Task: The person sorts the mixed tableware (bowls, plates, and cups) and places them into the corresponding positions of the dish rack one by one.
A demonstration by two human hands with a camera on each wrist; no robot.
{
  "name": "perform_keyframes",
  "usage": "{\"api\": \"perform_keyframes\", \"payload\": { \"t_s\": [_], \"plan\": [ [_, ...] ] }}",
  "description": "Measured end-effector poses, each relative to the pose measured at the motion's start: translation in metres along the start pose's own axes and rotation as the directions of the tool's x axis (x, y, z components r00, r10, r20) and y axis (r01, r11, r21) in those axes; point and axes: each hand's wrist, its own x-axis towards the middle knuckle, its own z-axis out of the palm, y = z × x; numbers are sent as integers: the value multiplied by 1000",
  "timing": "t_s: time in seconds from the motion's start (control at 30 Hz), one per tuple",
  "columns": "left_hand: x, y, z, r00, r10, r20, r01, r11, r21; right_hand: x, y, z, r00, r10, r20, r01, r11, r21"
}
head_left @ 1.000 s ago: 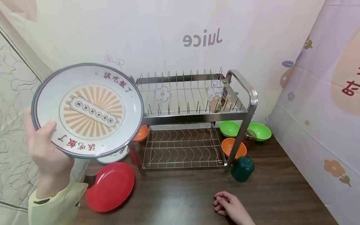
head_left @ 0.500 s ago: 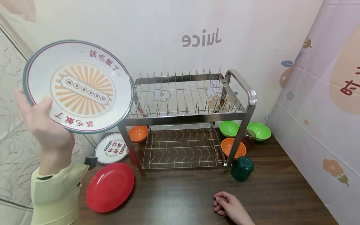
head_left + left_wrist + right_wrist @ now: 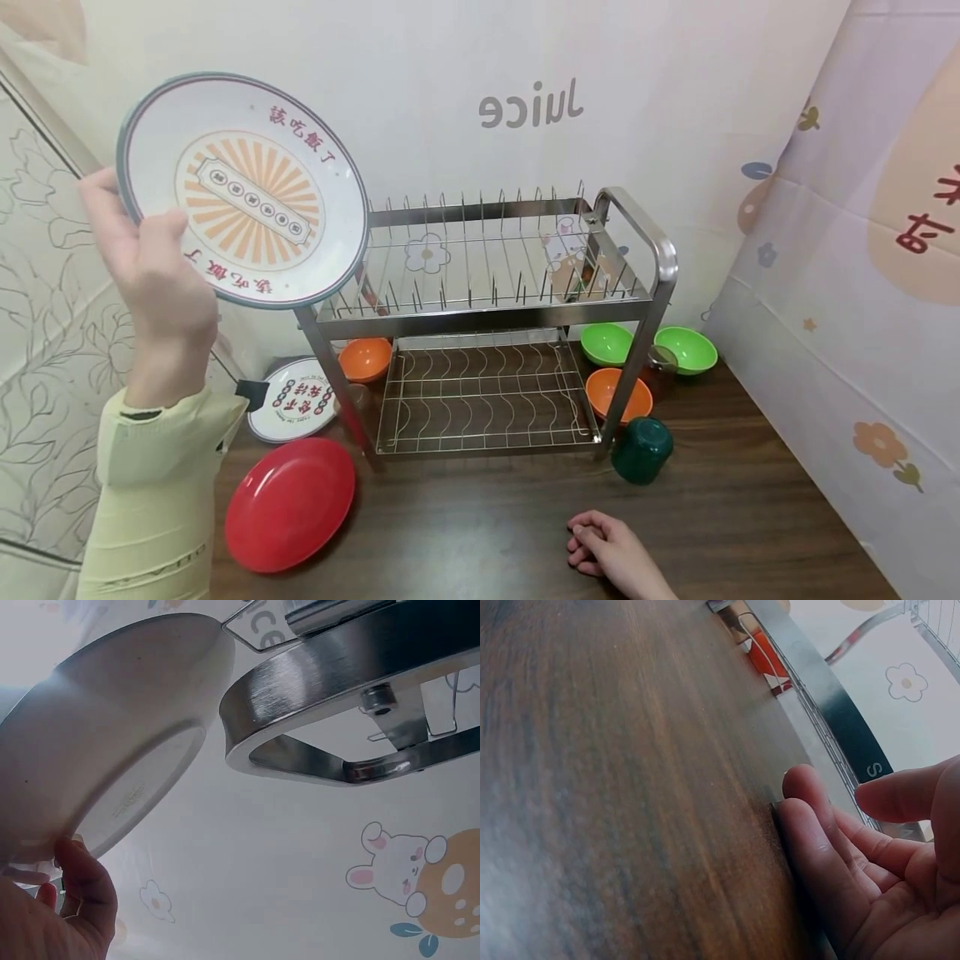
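My left hand (image 3: 161, 258) grips a white plate (image 3: 251, 187) by its lower left edge, thumb on the printed face and fingers behind. The plate has a teal rim, red characters and an orange sunburst, and stands tilted beside the upper left of a two-tier metal dish rack (image 3: 480, 317). In the left wrist view the plate's pale underside (image 3: 112, 720) shows close to the rack's curved handle (image 3: 300, 697). My right hand (image 3: 618, 550) rests on the dark wooden table (image 3: 465, 533), fingers loosely curled around nothing.
A red plate (image 3: 291, 504) and a white printed plate (image 3: 292, 402) lie left of the rack. Orange bowls (image 3: 366, 360) sit at both sides of it, green bowls (image 3: 686, 350) at the back right. A dark green cup (image 3: 642, 450) stands by the rack's right front leg.
My left hand has raised the white plate, first up and left, then right toward the rack's upper tier. The white printed plate below has come into fuller view. My right hand stays put.
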Motion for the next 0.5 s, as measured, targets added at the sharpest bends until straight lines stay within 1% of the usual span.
{"api": "perform_keyframes", "payload": {
  "t_s": [0.1,0.17,0.23,0.27,0.33,0.37,0.4,0.43,0.47,0.5],
  "plan": [
    [5,-3,3,998,-46,48,42,996,75,1,1,0,1000,-1,-1,1,1000,-2],
    [8,-7,4,994,-78,80,69,992,108,1,1,-1,1000,-6,-1,6,1000,-6],
    [11,-11,4,988,-122,91,106,981,162,1,0,-1,1000,-10,-2,10,1000,-11],
    [12,-13,4,985,-141,95,121,974,193,0,0,-1,1000,-11,-3,11,1000,-14],
    [15,-16,4,980,-177,90,142,943,301,0,0,-2,1000,-13,-5,13,1000,-18],
    [15,-18,4,977,-197,83,153,915,372,1,0,-2,1000,-13,-5,13,1000,-19],
    [16,-20,4,973,-216,78,160,882,444,1,0,-2,1000,-14,-5,14,1000,-19],
    [17,-22,4,970,-231,74,162,842,514,1,0,-2,1000,-13,-6,12,1000,-20],
    [17,-24,5,967,-245,68,160,794,586,1,0,-1,1000,-12,-6,12,1000,-20],
    [18,-26,6,964,-259,61,157,738,656,1,-1,-1,1000,-11,-6,11,1000,-19]
  ]
}}
